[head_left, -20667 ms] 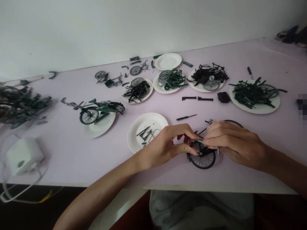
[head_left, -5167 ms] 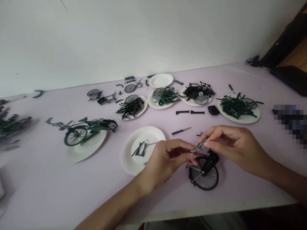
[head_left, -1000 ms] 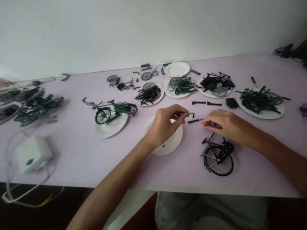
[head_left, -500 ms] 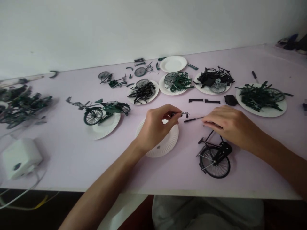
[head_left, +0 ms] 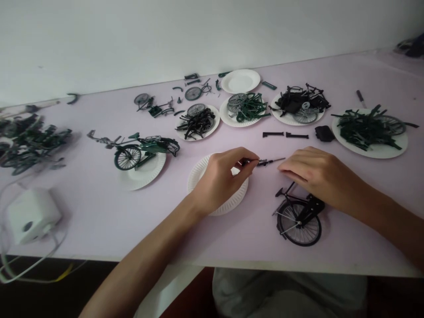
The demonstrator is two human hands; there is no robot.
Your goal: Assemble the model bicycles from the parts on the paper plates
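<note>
left hand [head_left: 221, 176] has moved over the near plate [head_left: 234, 201], clamped on a small part [head_left: 246, 162]; right hand [head_left: 319, 170], cannot tell.

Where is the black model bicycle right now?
In the head view, the black model bicycle is on the table, right of center, partly hidden under the right hand.

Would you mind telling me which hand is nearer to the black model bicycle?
Right. The right hand overlaps the upper part of the black bicycle in view; the left hand is off to its left, partly over the white plate.
</note>
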